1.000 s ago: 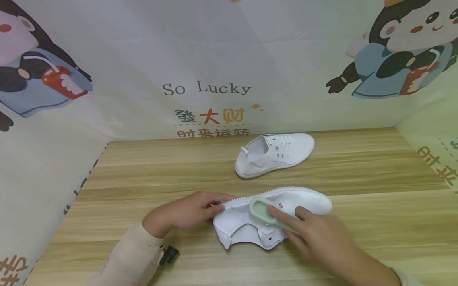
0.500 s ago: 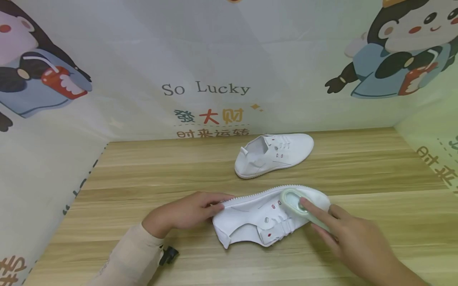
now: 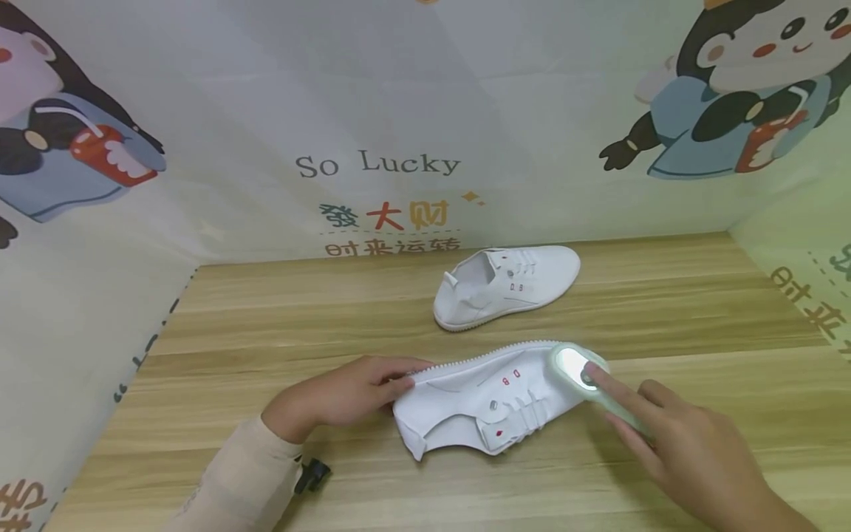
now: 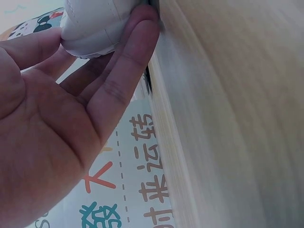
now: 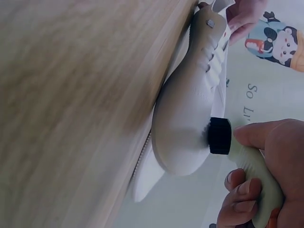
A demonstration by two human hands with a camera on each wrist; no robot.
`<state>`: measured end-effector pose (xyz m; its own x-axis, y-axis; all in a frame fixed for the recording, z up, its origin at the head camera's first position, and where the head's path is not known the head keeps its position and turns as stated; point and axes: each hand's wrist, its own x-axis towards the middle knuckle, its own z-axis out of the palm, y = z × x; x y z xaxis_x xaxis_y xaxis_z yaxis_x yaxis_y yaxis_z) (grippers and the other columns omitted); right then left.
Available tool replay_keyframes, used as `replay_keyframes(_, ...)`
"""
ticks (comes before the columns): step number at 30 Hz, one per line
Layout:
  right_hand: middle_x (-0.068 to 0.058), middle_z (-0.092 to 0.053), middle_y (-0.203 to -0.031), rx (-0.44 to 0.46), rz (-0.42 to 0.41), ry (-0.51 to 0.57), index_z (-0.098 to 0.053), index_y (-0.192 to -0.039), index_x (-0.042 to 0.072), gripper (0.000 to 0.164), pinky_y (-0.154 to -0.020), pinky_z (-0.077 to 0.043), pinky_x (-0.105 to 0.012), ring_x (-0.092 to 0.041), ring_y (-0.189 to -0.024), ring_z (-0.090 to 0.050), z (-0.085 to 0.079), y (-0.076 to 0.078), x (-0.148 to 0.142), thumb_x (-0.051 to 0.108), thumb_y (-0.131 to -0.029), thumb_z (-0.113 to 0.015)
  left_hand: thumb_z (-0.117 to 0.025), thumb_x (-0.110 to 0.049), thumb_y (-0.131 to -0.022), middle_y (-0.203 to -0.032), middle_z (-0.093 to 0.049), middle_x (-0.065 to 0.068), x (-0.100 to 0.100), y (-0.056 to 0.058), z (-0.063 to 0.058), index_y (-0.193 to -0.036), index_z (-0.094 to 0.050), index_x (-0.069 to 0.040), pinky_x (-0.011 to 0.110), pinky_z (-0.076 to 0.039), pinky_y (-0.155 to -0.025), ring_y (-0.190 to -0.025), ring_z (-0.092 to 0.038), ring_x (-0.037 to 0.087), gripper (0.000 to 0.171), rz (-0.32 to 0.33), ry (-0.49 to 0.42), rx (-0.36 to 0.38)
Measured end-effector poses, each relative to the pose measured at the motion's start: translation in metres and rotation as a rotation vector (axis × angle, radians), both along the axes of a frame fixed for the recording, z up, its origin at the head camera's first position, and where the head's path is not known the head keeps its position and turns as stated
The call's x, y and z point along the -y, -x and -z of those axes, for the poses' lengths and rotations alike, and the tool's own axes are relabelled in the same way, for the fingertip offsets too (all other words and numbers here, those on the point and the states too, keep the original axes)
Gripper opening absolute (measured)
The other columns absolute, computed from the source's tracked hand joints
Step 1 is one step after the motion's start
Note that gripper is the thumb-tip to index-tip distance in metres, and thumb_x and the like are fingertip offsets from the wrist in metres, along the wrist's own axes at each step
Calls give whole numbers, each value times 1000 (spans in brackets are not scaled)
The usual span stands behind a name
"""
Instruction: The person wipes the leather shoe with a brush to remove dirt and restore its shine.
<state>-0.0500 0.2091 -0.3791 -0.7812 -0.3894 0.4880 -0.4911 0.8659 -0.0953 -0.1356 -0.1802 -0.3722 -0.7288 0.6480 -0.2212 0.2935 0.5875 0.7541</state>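
Note:
A white lace-up shoe [image 3: 459, 399] lies tilted on its side in the head view, its opening facing the person. My left hand [image 3: 346, 391] grips its heel, thumb on one side and fingers on the other; the left wrist view shows the heel [image 4: 97, 23] between them. My right hand [image 3: 698, 451] holds a pale green shoe brush [image 3: 573, 365] by its handle, with the index finger on the back of the head. In the right wrist view, black bristles [image 5: 220, 136] touch the upper near the toe [image 5: 183, 128]. The shoe's far side is hidden.
Another white shoe [image 3: 545, 279] stands upright behind, near the back wall. A wooden tabletop [image 3: 266, 310] lies under everything. Printed cloth walls [image 3: 233, 148] enclose the back and both sides. A small black clip [image 3: 312, 475] sits by the left sleeve.
My right hand has slid the brush rightward along the upper, from the middle of the shoe to the toe. My left hand stays on the heel, and the shoe has barely moved.

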Motion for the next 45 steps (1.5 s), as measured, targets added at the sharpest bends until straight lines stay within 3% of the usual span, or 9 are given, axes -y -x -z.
replay_keyframes(5,12,-50,-79,33,-29,-30,-55,-141,35,46,-46,-23,-17,5,-52,-21,-3,2,13,43,-97,-63,-44,-21,-107,-140,-60,1,1,0,0,-145,-53,-24,38,-48,-100,-115,-59,13,39,-4,-4,7)
replay_keyframes(10,12,-49,-80,19,-92,-48,-55,-141,38,44,-46,-23,-16,4,-53,-20,-5,7,33,54,-103,-41,-44,-23,-107,-143,-58,0,2,1,2,-145,-53,-25,43,-43,-107,-124,-56,15,39,-3,0,-2)
replay_keyframes(12,12,-48,-79,17,-118,-63,-55,-141,38,44,-47,-23,-16,3,-53,-20,-5,9,42,55,-103,-40,-44,-23,-107,-143,-58,0,1,1,2,-145,-52,-24,44,-42,-109,-126,-54,15,39,-1,-1,-2)
replay_keyframes(15,13,-47,-78,36,-144,-89,-54,-141,40,45,-47,-23,-17,2,-52,-20,-7,11,55,46,-97,-60,-44,-22,-107,-142,-58,1,1,2,1,-145,-52,-23,42,-44,-106,-122,-56,14,39,-1,-3,6)
replay_keyframes(17,13,-48,-79,63,-157,-93,-54,-141,42,56,-47,-24,-18,1,-52,-22,-8,12,64,36,-88,-74,-44,-22,-107,-141,-59,1,1,1,1,-145,-52,-22,40,-46,-103,-117,-58,13,39,-1,-6,16)
replay_keyframes(19,13,-48,-78,86,-173,-91,-55,-140,43,60,-48,-25,-18,0,-51,-23,-9,12,72,32,-85,-78,-44,-21,-107,-139,-60,2,1,1,0,-145,-52,-22,37,-48,-99,-113,-59,13,39,-4,-10,28)
replay_keyframes(26,9,-52,-81,131,-260,-87,-57,-138,41,58,-49,-29,-19,-2,-50,-27,-10,15,96,30,-85,-78,-44,-20,-107,-138,-61,2,1,0,-1,-145,-53,-22,32,-50,-93,-110,-60,12,39,3,-33,50)
replay_keyframes(33,7,-53,-80,88,-304,-128,-59,-136,41,58,-46,-30,-21,-4,-49,-34,-8,16,112,33,-83,-80,-44,-21,-107,-141,-59,2,2,-1,-1,-145,-52,-23,33,-51,-95,-116,-59,13,39,4,-49,82)
replay_keyframes(45,8,-52,-78,98,-264,-142,-58,-136,43,61,-47,-28,-21,-4,-48,-33,-9,16,109,31,-81,-81,-44,-22,-107,-142,-58,-1,3,0,-1,-146,-52,-25,41,-44,-106,-125,-55,14,39,9,-21,42)
